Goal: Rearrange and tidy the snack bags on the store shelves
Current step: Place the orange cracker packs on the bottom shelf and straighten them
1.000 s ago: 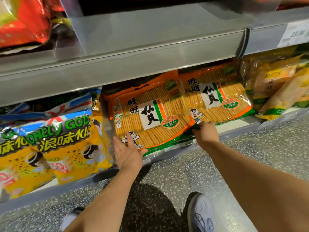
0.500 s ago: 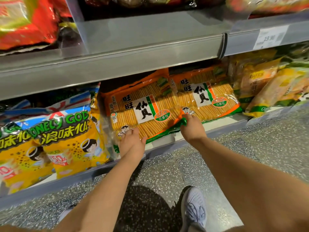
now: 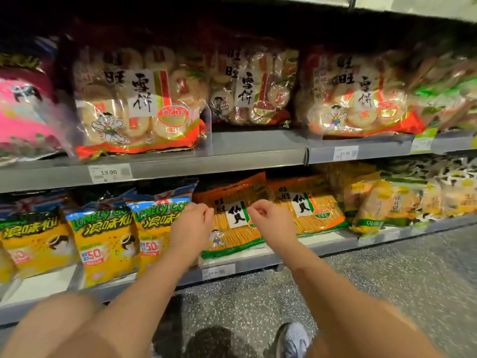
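Head — left hand (image 3: pixel 191 226), right hand (image 3: pixel 269 219) higher

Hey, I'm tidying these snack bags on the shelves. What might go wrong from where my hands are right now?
1. The orange rice cracker bag leans forward with its green bottom edge at the lower shelf lip. It sits just behind your left hand and right hand, so a nudge may slide it off.
2. The big snow cracker bag overhangs the upper shelf edge. Lifting your hands could knock it down.
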A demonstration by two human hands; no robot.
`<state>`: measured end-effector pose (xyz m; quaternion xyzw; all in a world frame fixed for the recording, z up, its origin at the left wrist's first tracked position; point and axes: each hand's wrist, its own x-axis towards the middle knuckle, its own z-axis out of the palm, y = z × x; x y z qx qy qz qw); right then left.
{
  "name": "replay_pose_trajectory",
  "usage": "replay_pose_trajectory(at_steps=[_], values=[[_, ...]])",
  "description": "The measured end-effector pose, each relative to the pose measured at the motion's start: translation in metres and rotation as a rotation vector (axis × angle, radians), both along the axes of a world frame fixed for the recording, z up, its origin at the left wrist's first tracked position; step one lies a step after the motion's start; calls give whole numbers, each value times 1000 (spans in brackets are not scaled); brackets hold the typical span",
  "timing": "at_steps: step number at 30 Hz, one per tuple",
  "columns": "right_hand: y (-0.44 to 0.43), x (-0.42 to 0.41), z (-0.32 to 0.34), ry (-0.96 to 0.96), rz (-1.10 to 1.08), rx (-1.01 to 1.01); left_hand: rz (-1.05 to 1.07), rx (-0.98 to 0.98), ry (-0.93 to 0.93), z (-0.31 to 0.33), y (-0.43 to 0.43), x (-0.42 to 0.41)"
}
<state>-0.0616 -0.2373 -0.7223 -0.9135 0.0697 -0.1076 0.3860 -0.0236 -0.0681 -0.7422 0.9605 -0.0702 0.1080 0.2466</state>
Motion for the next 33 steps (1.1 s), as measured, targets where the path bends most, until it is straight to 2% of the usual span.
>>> replay_pose_trajectory(at_steps=[6, 11, 14, 19, 24, 33], values=[[40, -39, 63, -164, 42, 10, 75, 35, -109, 71, 43, -40], [54, -56, 115, -254, 125, -429, 40, 142, -148, 113, 43, -56], [41, -55, 130, -298, 105, -516, 22, 187, -149, 124, 41, -56], [20, -47, 115, -231, 46, -496, -8, 278, -113, 118, 31, -52], [1, -20, 98, -161, 79, -427, 66, 289, -63, 115, 13, -40], [7, 6, 125, -280, 222, -395, 255, 362, -125, 149, 25, -51]])
